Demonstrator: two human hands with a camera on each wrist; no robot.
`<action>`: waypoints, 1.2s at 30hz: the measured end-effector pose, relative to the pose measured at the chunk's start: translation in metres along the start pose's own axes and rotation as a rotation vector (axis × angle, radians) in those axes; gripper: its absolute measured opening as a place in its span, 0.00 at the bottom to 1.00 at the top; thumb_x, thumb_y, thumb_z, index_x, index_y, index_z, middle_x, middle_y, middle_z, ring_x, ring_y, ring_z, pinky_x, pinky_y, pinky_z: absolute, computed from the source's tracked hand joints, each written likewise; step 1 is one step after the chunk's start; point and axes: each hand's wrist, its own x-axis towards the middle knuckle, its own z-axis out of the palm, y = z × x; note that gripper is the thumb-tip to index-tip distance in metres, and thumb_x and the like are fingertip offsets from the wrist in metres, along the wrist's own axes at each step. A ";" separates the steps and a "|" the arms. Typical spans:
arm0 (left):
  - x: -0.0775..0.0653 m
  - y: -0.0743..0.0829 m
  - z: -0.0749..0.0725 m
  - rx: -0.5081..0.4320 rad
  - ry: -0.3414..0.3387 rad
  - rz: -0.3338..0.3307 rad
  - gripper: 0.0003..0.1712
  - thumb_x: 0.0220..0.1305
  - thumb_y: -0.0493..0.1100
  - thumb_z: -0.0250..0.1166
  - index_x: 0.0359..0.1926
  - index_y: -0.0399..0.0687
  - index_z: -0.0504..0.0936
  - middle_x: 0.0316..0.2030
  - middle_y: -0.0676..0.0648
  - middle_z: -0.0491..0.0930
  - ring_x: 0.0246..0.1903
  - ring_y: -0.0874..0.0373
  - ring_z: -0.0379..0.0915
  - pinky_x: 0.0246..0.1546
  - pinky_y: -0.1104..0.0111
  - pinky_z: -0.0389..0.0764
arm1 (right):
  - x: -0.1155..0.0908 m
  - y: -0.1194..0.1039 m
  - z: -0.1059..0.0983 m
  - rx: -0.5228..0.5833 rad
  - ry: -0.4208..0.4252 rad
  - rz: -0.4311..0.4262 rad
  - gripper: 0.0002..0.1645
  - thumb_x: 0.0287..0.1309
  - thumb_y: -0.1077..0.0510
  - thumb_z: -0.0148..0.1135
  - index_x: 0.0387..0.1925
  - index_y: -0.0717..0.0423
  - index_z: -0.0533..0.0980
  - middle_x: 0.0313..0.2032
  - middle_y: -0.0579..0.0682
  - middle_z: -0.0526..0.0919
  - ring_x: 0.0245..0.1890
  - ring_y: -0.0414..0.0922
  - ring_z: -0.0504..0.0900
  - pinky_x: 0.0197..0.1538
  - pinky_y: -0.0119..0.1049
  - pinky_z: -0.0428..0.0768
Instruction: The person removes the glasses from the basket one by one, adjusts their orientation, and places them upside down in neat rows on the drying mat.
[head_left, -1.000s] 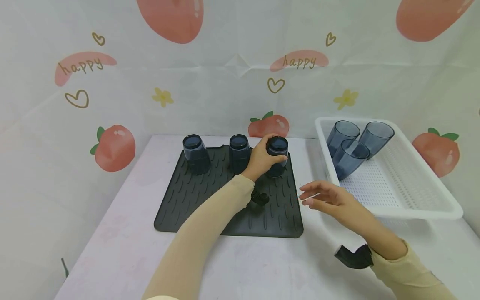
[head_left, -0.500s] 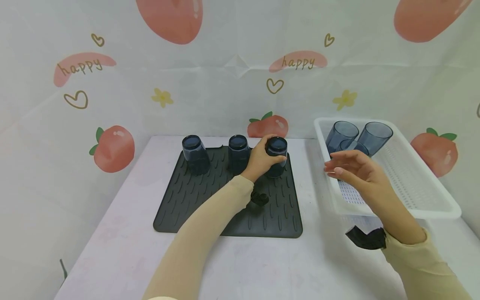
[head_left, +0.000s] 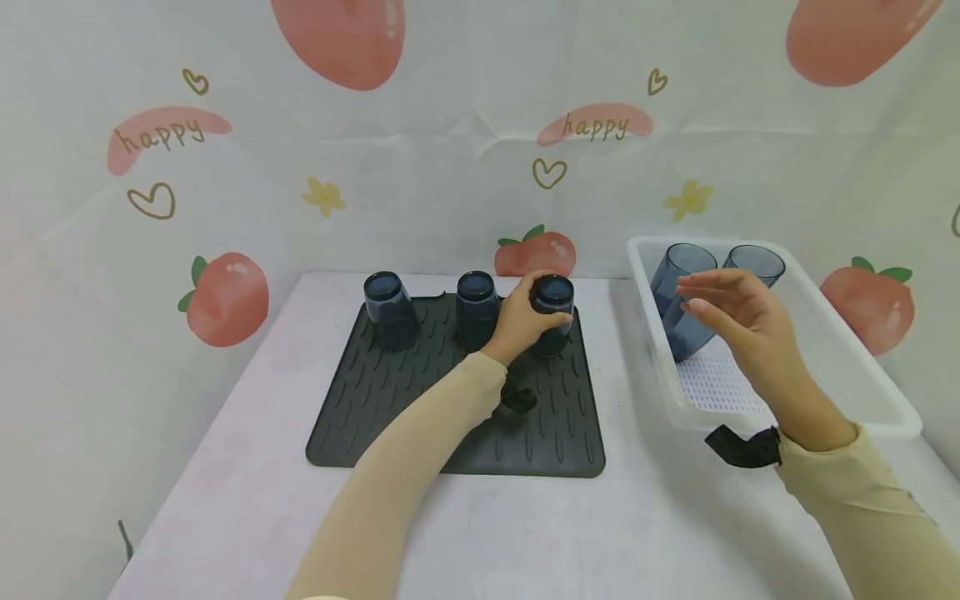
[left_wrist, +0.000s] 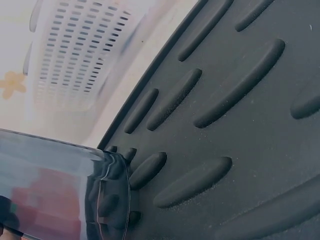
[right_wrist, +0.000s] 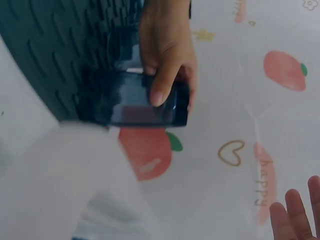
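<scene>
My left hand (head_left: 519, 323) grips an upside-down dark blue glass (head_left: 553, 293) at the back right of the black ridged mat (head_left: 450, 425). Seen from the left wrist, that glass (left_wrist: 50, 175) has its rim down at the ridges. From the right wrist, the thumb of my left hand (right_wrist: 167, 55) lies along its side. Over the white basket (head_left: 840, 427), my right hand (head_left: 757, 321) holds nothing, fingers loosely bent and thumb apart. It partly covers a leaning blue glass (head_left: 684, 333), its fingertips overlapping the upper part. Behind it lean two more blue glasses (head_left: 682, 262), (head_left: 753, 260).
Two other upside-down glasses (head_left: 390, 312), (head_left: 477, 312) stand along the mat's back edge, left of the held one. The basket's raised wall stands to the mat's right. A printed cloth backdrop (head_left: 420, 192) rises behind the white table (head_left: 525, 542).
My right hand has moved right and up from beside the mat to over the basket's glasses. My left hand stays on its glass.
</scene>
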 end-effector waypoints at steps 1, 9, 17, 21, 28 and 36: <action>0.000 0.000 0.000 0.002 0.000 0.001 0.42 0.51 0.42 0.76 0.66 0.55 0.67 0.59 0.47 0.75 0.56 0.54 0.73 0.56 0.59 0.76 | 0.001 0.001 -0.003 -0.037 0.006 0.010 0.18 0.62 0.75 0.52 0.53 0.64 0.73 0.50 0.46 0.82 0.51 0.38 0.80 0.51 0.22 0.78; 0.000 -0.001 0.001 0.003 0.002 -0.002 0.43 0.51 0.43 0.76 0.67 0.55 0.66 0.59 0.47 0.75 0.55 0.54 0.74 0.55 0.59 0.77 | 0.012 0.007 -0.022 -0.152 0.025 0.072 0.18 0.64 0.72 0.53 0.54 0.61 0.74 0.50 0.40 0.82 0.52 0.32 0.78 0.48 0.18 0.75; 0.000 0.002 0.000 -0.002 -0.001 -0.012 0.43 0.51 0.43 0.76 0.66 0.55 0.67 0.59 0.48 0.75 0.56 0.54 0.74 0.56 0.58 0.76 | 0.026 0.017 -0.042 -0.152 0.059 0.103 0.17 0.64 0.71 0.54 0.53 0.57 0.76 0.47 0.37 0.83 0.50 0.30 0.79 0.49 0.16 0.72; -0.001 0.003 0.000 0.016 -0.003 -0.016 0.42 0.51 0.43 0.76 0.66 0.56 0.67 0.59 0.47 0.75 0.56 0.54 0.74 0.56 0.59 0.77 | 0.030 0.022 -0.050 -0.161 0.064 0.120 0.18 0.64 0.71 0.55 0.53 0.56 0.76 0.47 0.37 0.83 0.49 0.30 0.79 0.48 0.16 0.73; -0.001 0.004 0.000 0.010 -0.003 -0.025 0.43 0.50 0.42 0.77 0.66 0.57 0.67 0.59 0.47 0.75 0.56 0.54 0.73 0.55 0.58 0.77 | 0.034 0.033 -0.060 -0.328 0.061 0.173 0.17 0.64 0.68 0.57 0.53 0.53 0.76 0.45 0.31 0.82 0.47 0.26 0.78 0.47 0.15 0.72; 0.000 0.003 0.000 0.008 0.002 -0.023 0.43 0.51 0.42 0.76 0.66 0.56 0.66 0.59 0.48 0.75 0.56 0.54 0.73 0.56 0.58 0.77 | 0.040 0.041 -0.066 -0.505 0.021 0.270 0.15 0.65 0.61 0.59 0.53 0.47 0.75 0.42 0.23 0.78 0.43 0.21 0.76 0.44 0.14 0.70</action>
